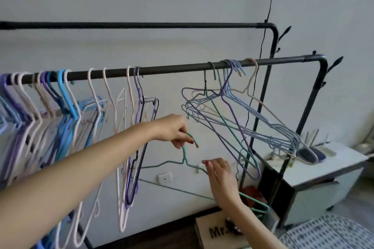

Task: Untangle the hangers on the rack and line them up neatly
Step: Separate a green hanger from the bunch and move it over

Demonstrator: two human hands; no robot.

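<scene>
A green wire hanger (184,157) hangs off the rack, below the black front rail (162,69). My left hand (174,130) pinches its hook near the top. My right hand (219,176) grips its right shoulder wire lower down. On the rail's right end a tangled bunch of blue, purple, green and pale hangers (232,111) hangs crooked. Along the left part of the rail a row of pink, purple and blue hangers (66,111) hangs side by side.
A second, higher black rail (141,25) runs behind. A white cabinet (323,170) with small items on top stands at the right, a cardboard box (218,230) sits on the floor below, and a black cable (267,26) hangs down the wall.
</scene>
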